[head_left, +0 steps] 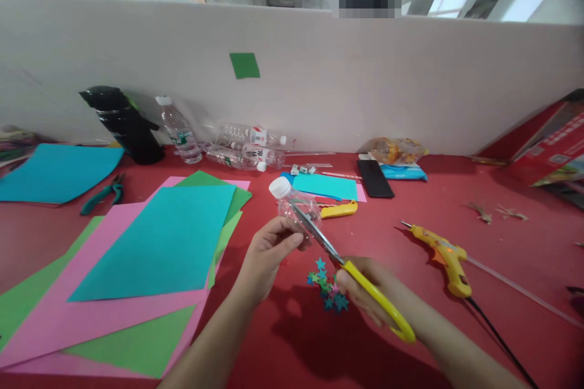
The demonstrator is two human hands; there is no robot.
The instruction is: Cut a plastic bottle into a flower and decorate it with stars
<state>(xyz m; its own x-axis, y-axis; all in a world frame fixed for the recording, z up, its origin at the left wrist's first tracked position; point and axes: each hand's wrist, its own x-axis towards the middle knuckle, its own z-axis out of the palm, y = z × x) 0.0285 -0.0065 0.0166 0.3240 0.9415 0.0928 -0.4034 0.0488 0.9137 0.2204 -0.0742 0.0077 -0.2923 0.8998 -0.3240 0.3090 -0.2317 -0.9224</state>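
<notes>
My left hand [269, 249] grips the cut top part of a clear plastic bottle [303, 203], its white cap [280, 188] pointing up and to the left. In my right hand [371, 285] is a pair of scissors [365, 282] with yellow handles. The blades lie against the bottle piece, close to my left fingertips; whether they are cutting into it I cannot tell. Below the hands, a small heap of coloured paper stars [326, 285] rests on the red table [292, 346].
Coloured sheets [168, 243] cover the left side, with pliers [104, 193] behind them. At the right lies a yellow glue gun [442, 258] with its cord. A yellow utility knife [339, 210], a phone [375, 177], clear bottles [241, 149] and a black flask [123, 124] stand or lie farther back.
</notes>
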